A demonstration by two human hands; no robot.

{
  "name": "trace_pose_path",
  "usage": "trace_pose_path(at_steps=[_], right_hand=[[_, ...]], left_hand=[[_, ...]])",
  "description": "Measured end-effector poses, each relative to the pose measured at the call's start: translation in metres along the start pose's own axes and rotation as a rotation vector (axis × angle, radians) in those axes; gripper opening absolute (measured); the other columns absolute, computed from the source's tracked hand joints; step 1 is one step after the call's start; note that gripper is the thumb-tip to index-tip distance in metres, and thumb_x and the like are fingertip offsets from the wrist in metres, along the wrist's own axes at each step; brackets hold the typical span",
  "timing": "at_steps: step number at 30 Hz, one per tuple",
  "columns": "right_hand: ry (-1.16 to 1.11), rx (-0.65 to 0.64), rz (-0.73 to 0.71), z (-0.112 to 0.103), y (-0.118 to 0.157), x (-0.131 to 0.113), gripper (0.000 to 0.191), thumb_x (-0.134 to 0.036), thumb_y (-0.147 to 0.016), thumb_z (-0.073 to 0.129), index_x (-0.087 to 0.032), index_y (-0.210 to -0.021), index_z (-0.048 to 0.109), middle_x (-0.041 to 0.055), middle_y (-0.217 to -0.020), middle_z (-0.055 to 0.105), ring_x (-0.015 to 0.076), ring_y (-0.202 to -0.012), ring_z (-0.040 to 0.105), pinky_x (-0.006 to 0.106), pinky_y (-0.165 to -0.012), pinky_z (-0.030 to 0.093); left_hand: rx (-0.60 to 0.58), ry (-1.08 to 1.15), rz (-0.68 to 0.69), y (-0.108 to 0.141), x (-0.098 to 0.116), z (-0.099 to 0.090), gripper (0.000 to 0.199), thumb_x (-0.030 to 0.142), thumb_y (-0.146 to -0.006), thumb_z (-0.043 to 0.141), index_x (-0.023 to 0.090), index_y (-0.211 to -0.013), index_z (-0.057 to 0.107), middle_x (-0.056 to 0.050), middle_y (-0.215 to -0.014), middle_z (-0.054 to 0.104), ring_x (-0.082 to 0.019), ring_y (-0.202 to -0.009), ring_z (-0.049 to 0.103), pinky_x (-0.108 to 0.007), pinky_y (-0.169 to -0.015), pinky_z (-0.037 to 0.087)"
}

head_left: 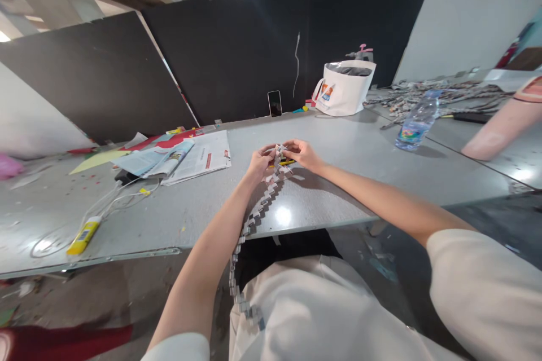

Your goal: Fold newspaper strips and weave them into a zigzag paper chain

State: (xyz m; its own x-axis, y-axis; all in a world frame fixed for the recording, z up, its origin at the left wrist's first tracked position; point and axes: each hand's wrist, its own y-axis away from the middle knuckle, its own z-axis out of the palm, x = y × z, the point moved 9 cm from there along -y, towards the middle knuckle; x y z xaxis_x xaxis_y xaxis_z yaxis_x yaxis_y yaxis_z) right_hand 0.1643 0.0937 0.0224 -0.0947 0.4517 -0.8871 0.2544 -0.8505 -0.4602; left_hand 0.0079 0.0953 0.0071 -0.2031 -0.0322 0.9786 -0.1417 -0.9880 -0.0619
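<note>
As the worn head camera looks down over a grey table [334,192], a zigzag chain of folded paper [266,198] is seen with its upper end held above the tabletop, between the two hands. That end is pinched from one side by the bent fingers of the left hand [260,163] and from the other by the right hand [304,153], whose thumb and forefinger are brought close together. The rest of the chain is draped past the table's front edge and down onto the person's clothed lap. Beneath the hands, a yellow object is partly hidden, so its kind cannot be told. To the left, printed sheets [203,158] and a yellow glue stick [84,236] are laid out; to the right, a clear bottle [417,123] is stood near a pink tumbler [502,119].
</note>
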Motion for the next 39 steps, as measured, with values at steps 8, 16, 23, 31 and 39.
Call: trace_pose_path(at_steps=[8, 16, 23, 31, 39], right_hand=[[0.01, 0.003, 0.135, 0.001, -0.001, 0.013, 0.056, -0.065, -0.07, 0.09, -0.016, -0.091, 0.077, 0.0113, -0.087, 0.078, 0.0207, -0.073, 0.072, 0.034, -0.07, 0.06], [0.283, -0.03, 0.048, 0.0, 0.0, 0.0, 0.06, -0.076, -0.084, 0.07, -0.018, -0.069, 0.069, 0.0044, -0.063, 0.066, 0.0173, -0.061, 0.06, 0.031, -0.06, 0.045], [0.265, -0.02, 0.045, 0.003, 0.001, -0.002, 0.062, -0.079, -0.082, 0.07, -0.018, -0.071, 0.067, 0.0036, -0.063, 0.064, 0.0165, -0.061, 0.057, 0.03, -0.059, 0.043], [0.29, -0.022, 0.048, 0.002, 0.001, -0.003, 0.063, -0.078, -0.083, 0.07, -0.019, -0.063, 0.062, 0.0026, -0.058, 0.061, 0.0149, -0.057, 0.054, 0.031, -0.058, 0.04], [0.257, -0.024, 0.024, 0.005, 0.003, -0.005, 0.06, -0.077, -0.086, 0.067, -0.02, -0.069, 0.062, 0.0014, -0.061, 0.059, 0.0156, -0.06, 0.053, 0.031, -0.06, 0.041]], left_hand=[[-0.015, -0.147, 0.126, 0.004, 0.009, 0.002, 0.036, 0.033, -0.081, 0.086, 0.014, -0.11, 0.077, -0.007, -0.084, 0.077, -0.016, -0.072, 0.068, -0.027, -0.069, 0.052], [-0.005, -0.185, 0.149, 0.004, 0.009, 0.001, 0.033, 0.032, -0.085, 0.081, 0.013, -0.112, 0.077, -0.006, -0.081, 0.076, -0.015, -0.07, 0.065, -0.027, -0.069, 0.053], [0.004, -0.178, 0.13, 0.001, 0.006, -0.002, 0.035, 0.033, -0.084, 0.082, 0.014, -0.114, 0.077, -0.008, -0.085, 0.078, -0.016, -0.073, 0.067, -0.028, -0.07, 0.054], [0.003, -0.159, 0.123, -0.001, 0.004, -0.004, 0.038, 0.037, -0.082, 0.085, 0.014, -0.112, 0.078, -0.007, -0.083, 0.077, -0.016, -0.074, 0.069, -0.027, -0.071, 0.055], [0.006, -0.118, 0.103, -0.005, 0.001, -0.006, 0.041, 0.036, -0.081, 0.085, 0.014, -0.114, 0.077, -0.007, -0.084, 0.076, -0.015, -0.069, 0.066, -0.027, -0.068, 0.054]])
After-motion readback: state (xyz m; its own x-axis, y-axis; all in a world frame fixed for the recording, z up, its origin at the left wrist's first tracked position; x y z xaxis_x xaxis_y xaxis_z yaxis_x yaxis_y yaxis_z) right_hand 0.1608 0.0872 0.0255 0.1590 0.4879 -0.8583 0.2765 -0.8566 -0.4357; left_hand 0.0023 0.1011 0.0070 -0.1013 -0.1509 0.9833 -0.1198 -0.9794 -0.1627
